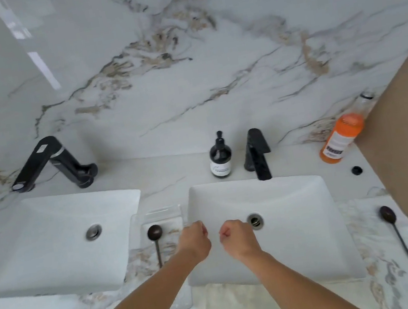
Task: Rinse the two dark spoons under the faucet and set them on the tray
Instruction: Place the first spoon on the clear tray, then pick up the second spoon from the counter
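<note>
One dark spoon (155, 236) lies on the clear tray (162, 212) between the two sinks, bowl pointing away from me. A second dark spoon (401, 240) rests on the marble counter to the right of the right sink (302, 218). The black faucet (258, 156) stands behind that sink; no water is visible. My left hand (194, 241) is a closed fist over the sink's left rim, holding nothing. Over the basin, just left of the drain (255, 220), my right hand (235, 235) is also a closed, empty fist.
A dark soap bottle (221, 158) stands left of the faucet. An orange bottle (340, 138) and a small black cap (356, 170) sit at the back right. A second sink (50, 242) with its own black faucet (50, 163) lies to the left.
</note>
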The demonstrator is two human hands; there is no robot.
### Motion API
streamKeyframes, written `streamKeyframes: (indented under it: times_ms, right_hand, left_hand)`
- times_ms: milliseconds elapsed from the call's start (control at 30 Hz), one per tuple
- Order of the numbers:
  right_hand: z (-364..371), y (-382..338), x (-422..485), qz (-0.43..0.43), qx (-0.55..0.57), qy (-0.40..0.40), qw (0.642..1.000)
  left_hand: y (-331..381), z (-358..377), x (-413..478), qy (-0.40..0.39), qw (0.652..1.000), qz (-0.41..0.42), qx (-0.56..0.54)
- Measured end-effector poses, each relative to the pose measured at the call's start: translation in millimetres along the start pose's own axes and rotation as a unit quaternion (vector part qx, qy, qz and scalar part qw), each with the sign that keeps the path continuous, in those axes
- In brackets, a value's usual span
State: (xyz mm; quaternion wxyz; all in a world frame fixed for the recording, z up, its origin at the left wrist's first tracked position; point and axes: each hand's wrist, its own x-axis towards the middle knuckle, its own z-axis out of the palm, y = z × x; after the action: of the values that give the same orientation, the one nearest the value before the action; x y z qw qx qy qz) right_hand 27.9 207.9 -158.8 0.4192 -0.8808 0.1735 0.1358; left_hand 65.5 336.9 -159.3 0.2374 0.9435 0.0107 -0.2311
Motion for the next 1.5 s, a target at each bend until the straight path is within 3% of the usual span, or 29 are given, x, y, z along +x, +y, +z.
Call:
streamKeyframes:
  times_ms: [300, 533, 733, 867, 1300, 1500]
  right_hand:
    - [-158.3, 162.6, -16.2, 0.104, -0.076, 0.071, 0.989]
    - [-248.2, 264.4, -44.0, 0.213, -0.083, 0.133, 0.964]
    - [-268.0, 313.5, -51.5, 0.244, -0.082, 0.144, 0.956]
    - [-261.7, 333.8, -50.8, 0.252, -0.082, 0.139, 0.954]
    - [-247.2, 341.1, -42.1, 0.234, -0.049, 0.145, 0.96]
    - [-241.7, 332.4, -44.1, 0.237, 0.048, 0.167, 0.956]
  left_hand:
    - [158.9, 120.7, -1.6, -0.128, 0.976, 0.09, 0.152]
    - [280.7, 213.9, -23.7, -0.178, 0.963, 0.164, 0.116]
    - [337.6, 267.5, -27.5, -0.203, 0.952, 0.206, 0.098]
    - [352.8, 286.7, -24.8, -0.208, 0.959, 0.178, 0.073]
    - [359.6, 300.1, -20.2, -0.273, 0.952, -0.031, -0.133]
    - [352.1, 290.8, -22.5, -0.305, 0.937, -0.025, -0.17]
